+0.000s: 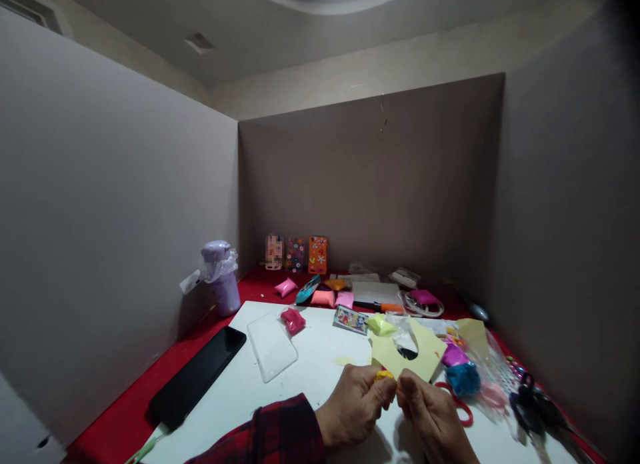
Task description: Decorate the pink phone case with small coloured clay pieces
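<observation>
My left hand (356, 403), in a red and black plaid sleeve, is closed around a small yellow lump (384, 375); whether it is bare or wrapped I cannot make out. Right beside it, my right hand (431, 411) has its fingers pinched together at the lump's edge, and what lies between them is hidden. Just beyond the hands is a pale yellow paper sheet (425, 351) with a round hole cut in it. Red-handled scissors (463, 411) lie partly behind my right hand. A clear phone case (271, 347) rests on the white board (320, 347) to the left.
A black phone (200, 377) and a lilac bottle (226, 287) are at the left. Coloured packets, including a red one (293, 321), lie about the board. Decorated cases (318, 254) stand at the back wall. At right are a blue bundle (463, 379) and keys (535, 411).
</observation>
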### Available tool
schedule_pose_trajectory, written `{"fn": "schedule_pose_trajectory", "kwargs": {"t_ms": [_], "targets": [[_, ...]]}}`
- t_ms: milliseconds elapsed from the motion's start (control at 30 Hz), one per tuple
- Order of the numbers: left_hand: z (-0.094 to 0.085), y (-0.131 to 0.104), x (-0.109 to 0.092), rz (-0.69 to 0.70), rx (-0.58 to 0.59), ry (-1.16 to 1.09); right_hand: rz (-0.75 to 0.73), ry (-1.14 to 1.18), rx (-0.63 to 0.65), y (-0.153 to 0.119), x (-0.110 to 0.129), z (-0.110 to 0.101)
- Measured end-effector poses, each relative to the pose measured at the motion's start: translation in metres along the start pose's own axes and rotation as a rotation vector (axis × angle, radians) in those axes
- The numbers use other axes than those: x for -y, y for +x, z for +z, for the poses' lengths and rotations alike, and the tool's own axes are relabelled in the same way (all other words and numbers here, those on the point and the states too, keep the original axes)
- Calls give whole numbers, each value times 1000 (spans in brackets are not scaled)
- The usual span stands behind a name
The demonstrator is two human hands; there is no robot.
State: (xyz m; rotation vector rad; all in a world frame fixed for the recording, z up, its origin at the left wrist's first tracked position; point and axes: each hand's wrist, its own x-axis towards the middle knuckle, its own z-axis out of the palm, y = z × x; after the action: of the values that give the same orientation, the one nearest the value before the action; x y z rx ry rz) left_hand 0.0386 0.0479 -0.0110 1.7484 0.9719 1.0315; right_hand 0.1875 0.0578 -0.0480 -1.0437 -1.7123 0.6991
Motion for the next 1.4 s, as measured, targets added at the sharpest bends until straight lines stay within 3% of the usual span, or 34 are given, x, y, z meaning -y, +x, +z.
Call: {"fn": "schedule_pose_trajectory", "kwargs": {"t_ms": [200, 300, 400, 533, 933, 1167, 1300, 1400], "targets": [[0, 7, 10, -69, 8, -131, -72, -20, -53, -1, 3, -5], [-1, 10, 14, -128, 29, -200, -221, -72, -89, 1, 2, -7], [-3, 10, 10, -149, 65, -235, -411, -174, -18, 4, -2, -7], [-4, 10, 4, -180, 81, -254, -511, -290, 17, 7, -9, -6], [-2, 10, 2, -155, 40, -141, -484, -366, 117, 6, -2, -8], [-3, 9, 8, -159, -47, -144, -533, -444, -105, 8, -6, -7], [-6, 8, 10, -85, -115, -161, -432, -405, -42, 8, -9, -5], [-6, 8, 8, -65, -66, -202, -412, -367, -25, 7, -9, -6]]}}
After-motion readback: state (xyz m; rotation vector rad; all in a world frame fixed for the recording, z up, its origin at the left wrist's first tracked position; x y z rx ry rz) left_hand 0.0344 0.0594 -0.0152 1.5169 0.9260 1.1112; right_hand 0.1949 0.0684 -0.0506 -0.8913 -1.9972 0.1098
